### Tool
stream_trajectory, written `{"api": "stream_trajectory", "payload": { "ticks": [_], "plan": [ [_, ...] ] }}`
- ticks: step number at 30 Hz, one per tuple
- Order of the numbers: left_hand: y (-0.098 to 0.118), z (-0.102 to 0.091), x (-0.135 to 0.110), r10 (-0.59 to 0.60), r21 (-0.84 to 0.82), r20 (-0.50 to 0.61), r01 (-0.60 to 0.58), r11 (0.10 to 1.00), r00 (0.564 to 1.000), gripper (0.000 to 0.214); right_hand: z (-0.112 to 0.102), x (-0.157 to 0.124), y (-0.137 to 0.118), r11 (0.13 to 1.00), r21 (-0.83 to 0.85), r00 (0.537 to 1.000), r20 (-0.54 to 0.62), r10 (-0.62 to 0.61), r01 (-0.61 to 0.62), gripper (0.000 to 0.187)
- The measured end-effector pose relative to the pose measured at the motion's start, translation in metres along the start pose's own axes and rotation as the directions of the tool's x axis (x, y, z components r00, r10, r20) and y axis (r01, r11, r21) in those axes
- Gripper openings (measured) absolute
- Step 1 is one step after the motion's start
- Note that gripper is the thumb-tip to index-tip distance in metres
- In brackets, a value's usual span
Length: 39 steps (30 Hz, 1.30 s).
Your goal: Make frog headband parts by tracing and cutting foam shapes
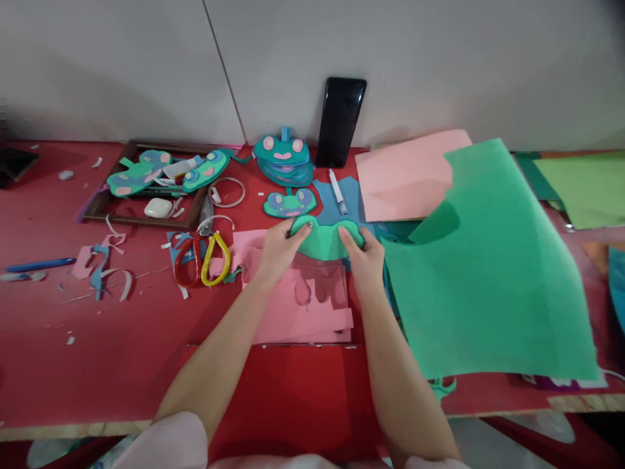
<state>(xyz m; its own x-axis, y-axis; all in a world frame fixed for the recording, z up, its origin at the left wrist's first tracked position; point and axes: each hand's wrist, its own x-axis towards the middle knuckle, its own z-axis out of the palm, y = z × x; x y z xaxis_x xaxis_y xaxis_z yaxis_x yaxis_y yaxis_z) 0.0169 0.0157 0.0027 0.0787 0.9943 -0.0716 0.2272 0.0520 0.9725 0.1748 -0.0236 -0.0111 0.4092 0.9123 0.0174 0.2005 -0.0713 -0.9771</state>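
Between my two hands is a green felt frog-head cutout (323,242), plain on the side facing me. My left hand (282,251) pinches its left lobe, thumb on top. At the other lobe, my right hand (364,255) grips it the same way. Just beyond lies a finished felt frog face (290,203) with eyes and a pink mouth. A stack of similar frog faces (283,156) sits behind that one. Under my hands are pink felt sheets (297,319) with shapes cut out of them.
Scissors (215,259) with red and yellow handles lie left of my hands. A brown tray (141,220) holds frog pieces and a white case. A black phone (340,122) leans on the wall. Large green felt (493,286) and a pink sheet (405,176) cover the right; a marker (338,192) lies behind.
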Motion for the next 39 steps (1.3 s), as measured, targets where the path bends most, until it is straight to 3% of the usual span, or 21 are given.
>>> {"api": "stream_trajectory", "payload": {
  "ticks": [7, 12, 21, 29, 39],
  "plan": [
    [0.0002, 0.0002, -0.0003, -0.023, 0.034, 0.028, 0.022, 0.999, 0.999, 0.033, -0.0008, 0.0012, 0.0003, 0.997, -0.068, 0.999, -0.007, -0.033, 0.032, 0.031],
    [-0.0047, 0.0004, 0.0008, -0.016, 0.037, 0.015, 0.015, 0.999, 1.000, 0.034, -0.0005, 0.0001, 0.0020, 0.998, -0.047, 0.999, 0.017, -0.031, 0.032, 0.033],
    [-0.0027, 0.0001, 0.0008, -0.039, 0.011, 0.009, 0.039, 0.999, 0.999, 0.035, -0.0023, -0.0007, -0.0008, 0.985, -0.157, 0.997, 0.023, -0.070, 0.073, 0.038],
    [0.0012, 0.0004, -0.0022, -0.149, -0.083, 0.090, 0.157, 0.984, 0.985, 0.029, -0.0001, -0.0016, -0.0019, 0.984, -0.142, 0.993, 0.049, -0.103, 0.109, 0.030],
    [-0.0071, -0.0030, 0.0014, -0.039, 0.087, 0.057, 0.034, 0.996, 0.998, 0.023, 0.0031, -0.0031, -0.0015, 0.996, -0.078, 0.993, 0.115, -0.039, 0.048, 0.023]
  ]
}}
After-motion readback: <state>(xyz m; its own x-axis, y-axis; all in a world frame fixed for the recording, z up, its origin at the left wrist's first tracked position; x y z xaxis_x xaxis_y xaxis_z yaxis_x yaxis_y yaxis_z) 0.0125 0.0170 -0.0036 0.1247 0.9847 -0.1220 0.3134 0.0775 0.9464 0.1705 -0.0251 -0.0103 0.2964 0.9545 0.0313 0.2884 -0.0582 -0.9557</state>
